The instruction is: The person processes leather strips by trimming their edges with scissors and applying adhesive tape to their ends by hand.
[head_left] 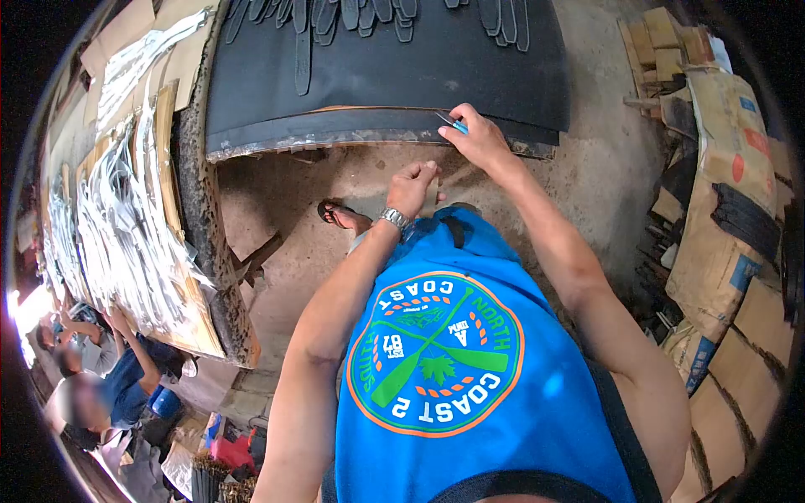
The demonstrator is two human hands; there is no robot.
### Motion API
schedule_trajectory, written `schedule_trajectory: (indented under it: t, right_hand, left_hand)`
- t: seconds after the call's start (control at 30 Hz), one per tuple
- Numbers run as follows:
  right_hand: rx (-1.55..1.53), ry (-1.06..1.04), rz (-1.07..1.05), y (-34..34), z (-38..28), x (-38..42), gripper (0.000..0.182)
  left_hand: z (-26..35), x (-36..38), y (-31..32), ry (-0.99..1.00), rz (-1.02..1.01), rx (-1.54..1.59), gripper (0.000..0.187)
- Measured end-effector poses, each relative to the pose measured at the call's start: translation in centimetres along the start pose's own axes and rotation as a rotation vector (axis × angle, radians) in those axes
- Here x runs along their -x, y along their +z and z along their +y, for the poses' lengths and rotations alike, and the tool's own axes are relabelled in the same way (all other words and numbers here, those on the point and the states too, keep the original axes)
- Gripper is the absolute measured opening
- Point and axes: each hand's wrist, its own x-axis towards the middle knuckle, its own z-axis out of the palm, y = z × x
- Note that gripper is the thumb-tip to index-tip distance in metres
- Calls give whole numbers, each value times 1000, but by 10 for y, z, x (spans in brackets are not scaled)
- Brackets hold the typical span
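Note:
My right hand [480, 142] is closed around a small tool with a blue handle and a thin dark tip [457, 124], perhaps a cutter or snips. It is held at the near edge of a black-covered table [369, 88]. My left hand [411, 189], wearing a metal watch, hangs just in front of that edge, closer to my body. Its fingers are pinched together, and what they hold, if anything, is too small to make out. Dark belt-like straps [303, 60] lie at the far side of the table, their rounded ends pointing towards me.
On the left, another table carries many shiny pale straps [126, 218], with people [101, 394] seated beyond its lower end. Cardboard boxes and wrapped packages [729, 159] are stacked on the right. A sandalled foot [340, 215] stands on the concrete floor.

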Motion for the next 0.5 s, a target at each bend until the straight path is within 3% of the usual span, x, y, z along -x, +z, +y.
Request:
schedule_trajectory:
  t: [0.2, 0.5]
  right_hand:
    - [-35, 12, 19, 0, -2, 2, 45]
    - [59, -46, 25, 10, -3, -1, 43]
  left_hand:
    - [9, 6, -4, 207, 5, -44, 33]
    - [-11, -23, -12, 0, -38, 188, 30]
